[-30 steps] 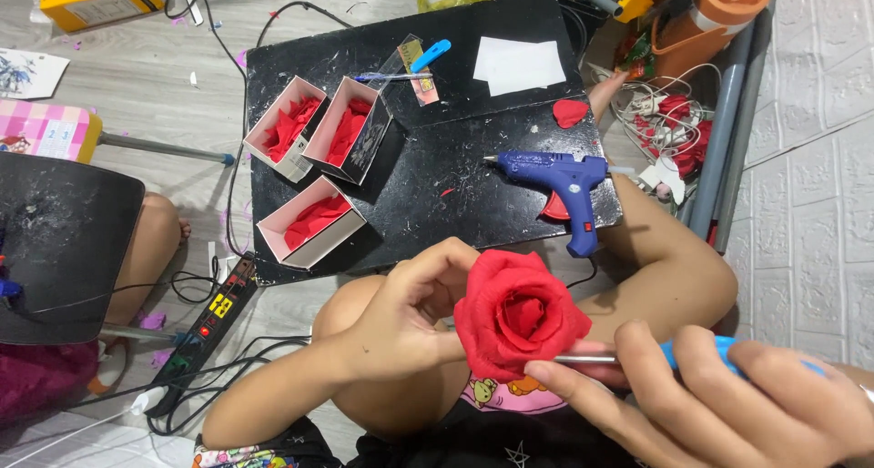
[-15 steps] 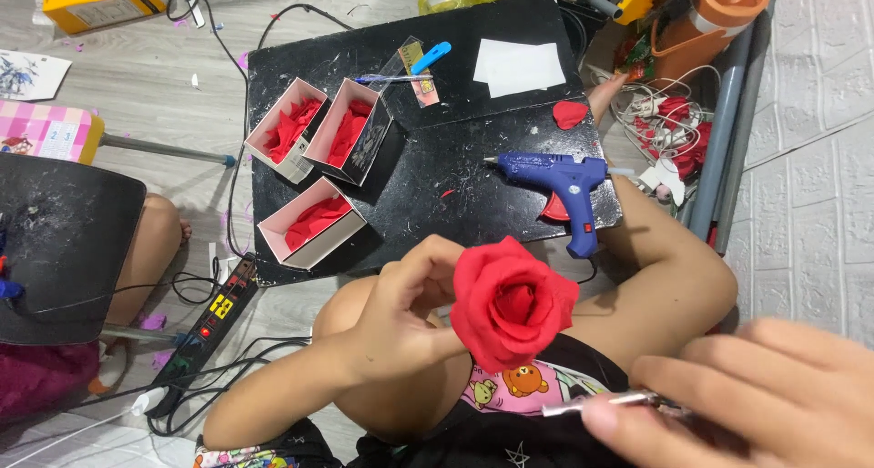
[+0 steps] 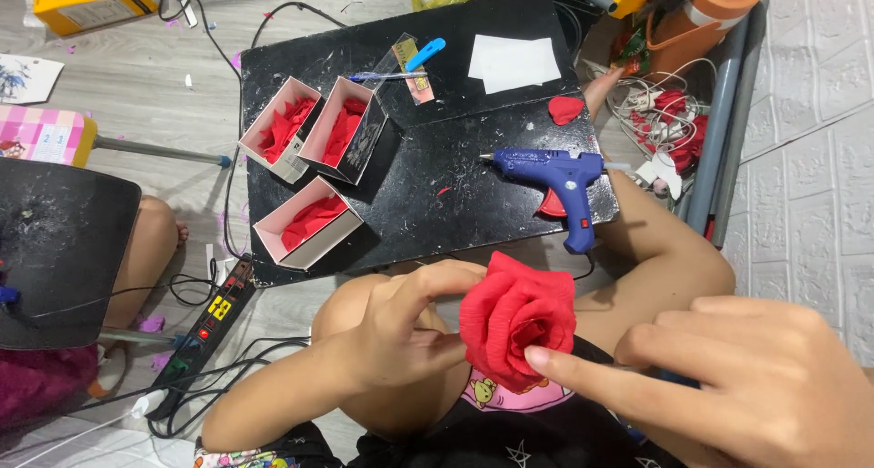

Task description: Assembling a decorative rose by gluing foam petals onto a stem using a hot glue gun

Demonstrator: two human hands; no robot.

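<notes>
Here the left hand [image 3: 401, 336] grips a red paper rose [image 3: 517, 320] from its side, just below the blue glue gun [image 3: 557, 177]; the right hand [image 3: 728, 377], fingers half curled and seemingly empty, presses a fingertip on its petals, a shaping step needing a light touch.

Illumination was bright, even and diffuse — shadows were soft and short. The black board [image 3: 437, 186] showed faint sheen without strong glare. The right hand [image 3: 756, 386], closest to the lens, appeared slightly soft. Wide-angle distortion bent lines near the frame edges.
</notes>
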